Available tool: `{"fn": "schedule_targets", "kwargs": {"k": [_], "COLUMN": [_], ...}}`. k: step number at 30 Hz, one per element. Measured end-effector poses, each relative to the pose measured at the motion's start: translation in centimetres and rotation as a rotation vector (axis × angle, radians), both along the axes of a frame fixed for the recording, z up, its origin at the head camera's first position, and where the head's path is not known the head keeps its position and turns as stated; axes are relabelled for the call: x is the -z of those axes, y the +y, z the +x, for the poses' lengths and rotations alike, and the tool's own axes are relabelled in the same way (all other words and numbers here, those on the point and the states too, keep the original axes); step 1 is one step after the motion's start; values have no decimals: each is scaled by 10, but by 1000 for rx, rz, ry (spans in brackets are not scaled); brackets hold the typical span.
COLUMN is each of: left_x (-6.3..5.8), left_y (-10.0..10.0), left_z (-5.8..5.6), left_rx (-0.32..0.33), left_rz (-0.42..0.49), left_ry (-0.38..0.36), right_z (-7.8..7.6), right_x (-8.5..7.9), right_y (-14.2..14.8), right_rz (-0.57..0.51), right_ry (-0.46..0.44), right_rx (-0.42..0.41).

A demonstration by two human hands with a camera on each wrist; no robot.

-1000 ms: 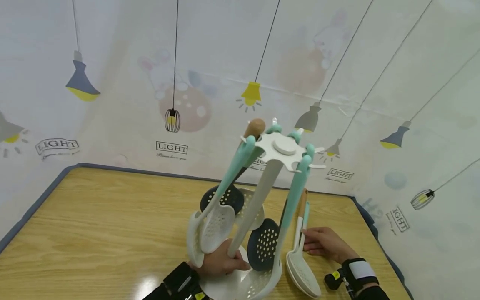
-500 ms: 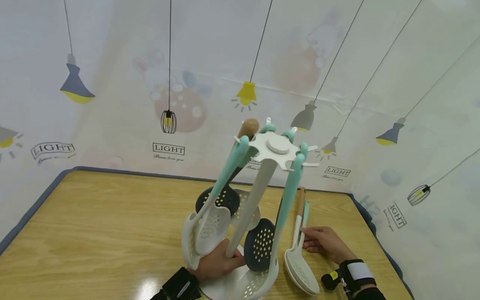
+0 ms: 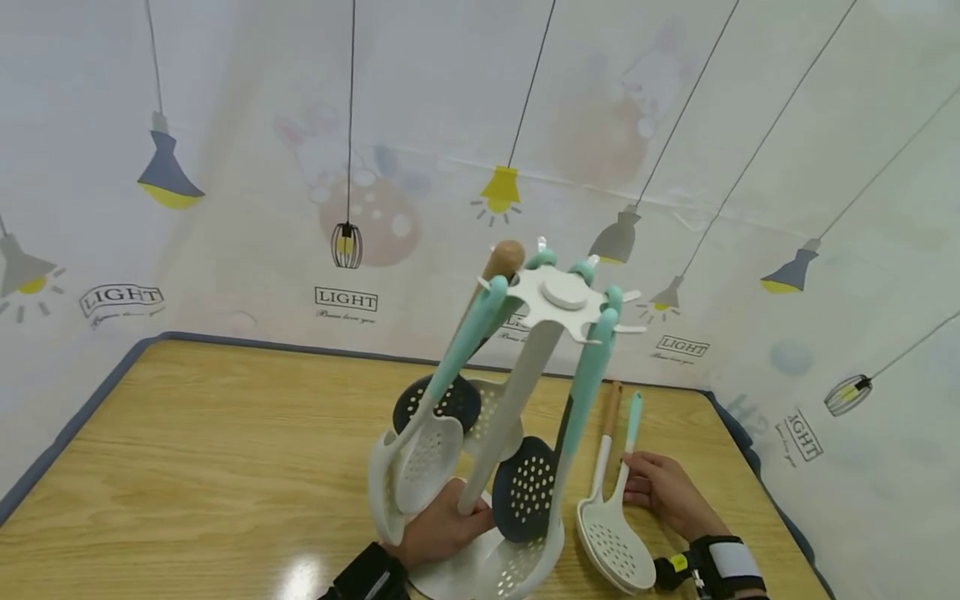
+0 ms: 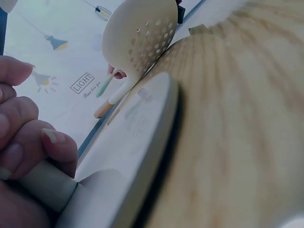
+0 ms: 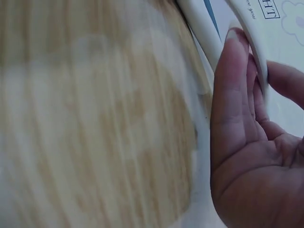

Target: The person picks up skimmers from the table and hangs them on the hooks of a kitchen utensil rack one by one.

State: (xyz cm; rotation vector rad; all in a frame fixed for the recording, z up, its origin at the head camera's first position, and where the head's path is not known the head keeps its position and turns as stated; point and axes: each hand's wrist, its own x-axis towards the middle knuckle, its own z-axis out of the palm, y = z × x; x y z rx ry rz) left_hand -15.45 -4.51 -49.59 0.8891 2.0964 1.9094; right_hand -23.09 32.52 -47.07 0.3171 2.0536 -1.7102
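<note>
My left hand (image 3: 438, 525) grips the grey-white post (image 3: 513, 408) of a utensil stand low down, just over its round base (image 3: 453, 575). In the left wrist view, curled fingers (image 4: 28, 142) wrap the post. Slotted spoons and skimmers with mint or wooden handles hang from the stand's white hook ring (image 3: 566, 287), among them a dark skimmer (image 3: 525, 487). To the right, my right hand (image 3: 663, 492) pinches the handle of a white skimmer (image 3: 618, 542) with a mint grip. Its head overlaps a second white utensil with a wooden grip (image 3: 612, 408), whose bowl is partly hidden.
Everything stands or lies on a wood-grain table (image 3: 225, 433) with a dark edge strip (image 3: 300, 343). Behind it and at the right hangs a pale cloth (image 3: 450, 67) printed with lamps. Each wrist wears a black strap (image 3: 723, 562).
My right hand has shifted right with the mint-handled skimmer, so its handle now stands apart from the wooden one. The left hand stays on the post.
</note>
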Motion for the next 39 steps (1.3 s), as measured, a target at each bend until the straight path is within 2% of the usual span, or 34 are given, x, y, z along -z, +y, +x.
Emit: {"fn": "schedule_targets", "kwargs": {"k": [5, 8, 13, 18, 22, 27, 35, 39], "left_x": [3, 4, 1, -1, -2, -2, -1, -1], "left_y": [4, 6, 8, 10, 15, 21, 27, 31], "left_z": [2, 3, 6, 10, 13, 15, 16, 17], "left_rx": [-54, -102, -189, -263, -330, -420, -489, -547], "left_rz": [-9, -59, -167, -207, -196, -164, -131, -148], "left_ry": [2, 11, -21, -78, -126, -151, -141, -125], "right_z": [6, 10, 15, 21, 27, 34, 47, 54], "right_x": [-1, -1, 0, -6, -14, -24, -41, -50], "right_y": [5, 6, 3, -2, -7, -14, -29, -39], "right_rz": [-183, -280, -359, -503, -639, -736, -822, -879], "right_ry": [31, 76, 198, 309, 404, 513, 564, 576], "right_rx": [-89, -108, -63, -10, 9, 9, 37, 58]}}
